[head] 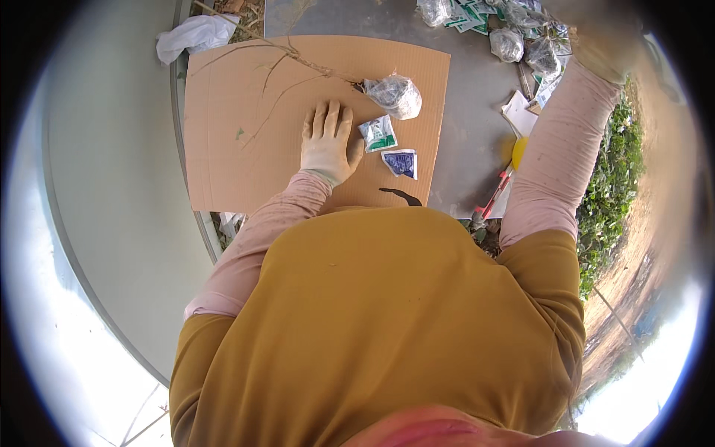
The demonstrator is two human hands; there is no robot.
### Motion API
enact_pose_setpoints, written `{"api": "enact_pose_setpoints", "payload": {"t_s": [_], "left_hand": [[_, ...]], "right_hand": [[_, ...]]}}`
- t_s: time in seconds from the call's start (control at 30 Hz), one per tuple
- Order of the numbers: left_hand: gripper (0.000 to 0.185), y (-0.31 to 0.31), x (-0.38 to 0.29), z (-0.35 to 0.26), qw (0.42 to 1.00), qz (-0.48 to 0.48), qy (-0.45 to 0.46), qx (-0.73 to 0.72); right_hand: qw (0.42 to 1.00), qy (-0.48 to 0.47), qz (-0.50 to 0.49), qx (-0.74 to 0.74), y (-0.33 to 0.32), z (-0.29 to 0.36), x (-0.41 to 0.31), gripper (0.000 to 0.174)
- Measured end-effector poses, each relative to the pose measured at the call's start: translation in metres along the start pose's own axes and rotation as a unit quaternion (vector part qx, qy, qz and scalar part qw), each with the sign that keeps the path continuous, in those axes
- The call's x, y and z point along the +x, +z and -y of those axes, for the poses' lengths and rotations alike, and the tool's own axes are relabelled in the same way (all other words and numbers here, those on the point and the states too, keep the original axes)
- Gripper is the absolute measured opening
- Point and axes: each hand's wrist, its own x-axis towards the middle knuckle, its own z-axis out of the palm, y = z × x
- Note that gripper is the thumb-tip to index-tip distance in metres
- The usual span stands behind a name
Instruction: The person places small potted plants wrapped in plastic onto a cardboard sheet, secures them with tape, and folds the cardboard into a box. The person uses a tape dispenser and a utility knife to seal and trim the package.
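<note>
My left hand (325, 146), in a pale work glove, lies flat on a sheet of corrugated cardboard (240, 181) with nothing in it. Just right of its thumb are a white and green sachet (378, 134) and a smaller dark blue sachet (401, 163). Beyond the fingers lies a bare-branched sapling (313, 64), its root ball (394, 96) wrapped in clear plastic. My gloved right hand (603, 47) is blurred at the upper right, by a heap of plastic-wrapped root balls (507, 44); its fingers and anything in them cannot be made out.
Under the cardboard is a grey tabletop (469, 112). More green and white sachets (468, 15) lie at its far side. A red-handled tool (494, 193) and a yellow round object (519, 152) lie near my right forearm. A pale panel (111, 139) stands left; leafy plants (606, 184) grow right.
</note>
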Motion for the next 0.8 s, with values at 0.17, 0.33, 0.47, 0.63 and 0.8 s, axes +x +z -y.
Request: {"api": "enact_pose_setpoints", "payload": {"t_s": [0.17, 0.33, 0.47, 0.63, 0.8], "left_hand": [[0.069, -0.006, -0.003, 0.000, 1.000, -0.027, 0.004, -0.012], [0.059, -0.010, -0.004, 0.006, 0.996, -0.074, 0.029, -0.042], [0.043, -0.009, -0.035, 0.013, 0.989, -0.083, 0.061, -0.107], [0.035, -0.010, -0.105, 0.009, 0.980, -0.083, 0.078, -0.164], [0.035, -0.019, -0.106, 0.005, 0.981, -0.094, 0.094, -0.143]], "right_hand": [[0.969, 0.101, 0.221, 0.046, 0.051, 0.006, -0.038, 0.031], [0.831, 0.370, 0.412, 0.059, 0.103, -0.046, -0.127, 0.034], [0.704, 0.457, 0.541, 0.052, 0.122, -0.060, -0.194, 0.032], [0.693, 0.470, 0.536, -0.108, 0.143, -0.079, -0.243, 0.035], [0.725, 0.339, 0.514, -0.308, 0.153, -0.087, -0.253, 0.034]]}}
